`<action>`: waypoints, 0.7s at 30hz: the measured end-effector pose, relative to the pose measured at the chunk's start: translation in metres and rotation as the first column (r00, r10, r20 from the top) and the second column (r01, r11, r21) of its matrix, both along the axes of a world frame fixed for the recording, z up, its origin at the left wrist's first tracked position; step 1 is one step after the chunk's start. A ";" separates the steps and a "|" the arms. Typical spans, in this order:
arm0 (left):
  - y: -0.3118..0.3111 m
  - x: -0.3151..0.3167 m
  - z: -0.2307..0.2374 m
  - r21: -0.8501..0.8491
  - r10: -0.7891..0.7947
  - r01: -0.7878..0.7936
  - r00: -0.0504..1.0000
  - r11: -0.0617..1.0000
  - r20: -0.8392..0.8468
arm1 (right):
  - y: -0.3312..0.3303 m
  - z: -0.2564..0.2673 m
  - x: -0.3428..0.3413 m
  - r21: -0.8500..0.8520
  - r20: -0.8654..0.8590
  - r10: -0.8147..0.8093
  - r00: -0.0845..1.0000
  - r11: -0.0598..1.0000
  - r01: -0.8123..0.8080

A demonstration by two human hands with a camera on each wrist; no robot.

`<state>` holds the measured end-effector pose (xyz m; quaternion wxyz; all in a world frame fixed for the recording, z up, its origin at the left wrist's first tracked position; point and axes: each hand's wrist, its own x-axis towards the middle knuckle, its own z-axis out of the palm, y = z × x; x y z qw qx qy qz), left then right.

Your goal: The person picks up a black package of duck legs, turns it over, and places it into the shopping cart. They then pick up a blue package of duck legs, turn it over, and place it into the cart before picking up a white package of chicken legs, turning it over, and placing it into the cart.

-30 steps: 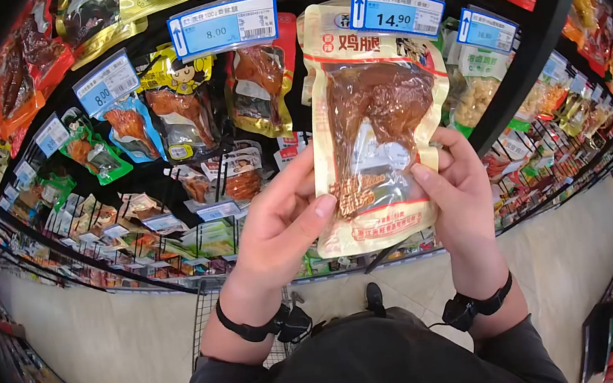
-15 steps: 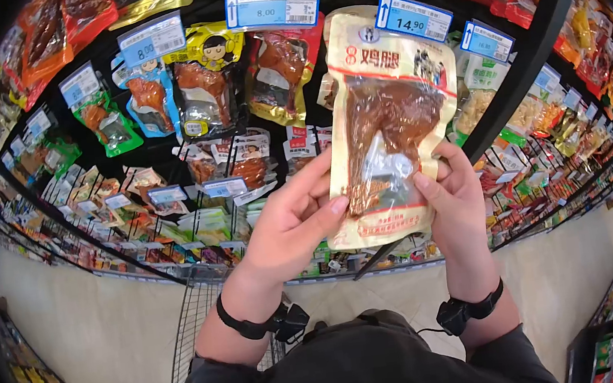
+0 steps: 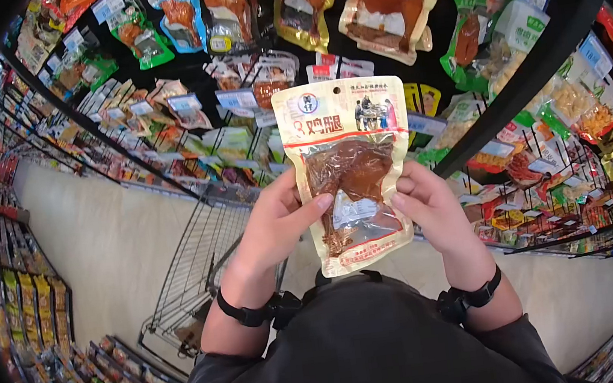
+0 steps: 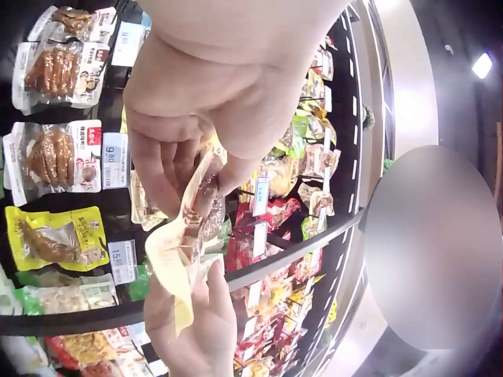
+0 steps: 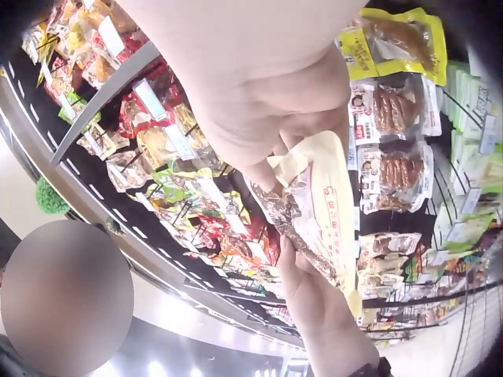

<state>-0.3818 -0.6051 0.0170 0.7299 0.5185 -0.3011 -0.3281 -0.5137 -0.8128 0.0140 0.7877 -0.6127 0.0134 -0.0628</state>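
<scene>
A cream vacuum pack of chicken leg (image 3: 357, 167), with red print and a clear window over the brown meat, is held upright before the person's chest. My left hand (image 3: 274, 222) grips its left edge, thumb on the front and fingers behind. At the right edge my right hand (image 3: 433, 207) pinches it the same way, lower down the pack. In the left wrist view the chicken leg pack (image 4: 177, 251) appears edge-on between both hands. The right wrist view shows the pack (image 5: 322, 212) from its lower end, its fingers partly hidden behind the film.
Hanging packs fill the shelf rack ahead, among them a similar cream pack (image 3: 392, 4) and a green pack (image 3: 466, 33). A black bar (image 3: 514, 84) slants across the right side. A wire shopping cart (image 3: 186, 266) stands on the floor at left, near more shelves (image 3: 31, 298).
Both hands have brought the chicken leg pack down and closer to the body, away from the rack. The head view has tilted downward, showing more cart and floor.
</scene>
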 end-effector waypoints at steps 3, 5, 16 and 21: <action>0.003 -0.022 -0.003 -0.003 0.014 -0.014 1.000 1.000 -0.019 | -0.003 -0.006 -0.008 0.052 -0.009 0.067 0.998 0.996 -0.067; 0.005 -0.039 -0.006 0.009 0.035 -0.034 0.999 0.999 -0.016 | -0.001 -0.004 -0.010 0.081 -0.072 0.027 0.997 0.997 -0.022; 0.030 -0.120 -0.018 0.195 0.305 -0.297 0.952 0.935 -0.011 | 0.006 -0.049 -0.027 0.144 -0.087 0.260 0.962 0.958 -0.246; 0.044 -0.138 -0.019 0.199 0.351 -0.349 0.936 0.916 0.027 | 0.016 -0.052 -0.033 0.101 -0.084 0.300 0.950 0.951 -0.291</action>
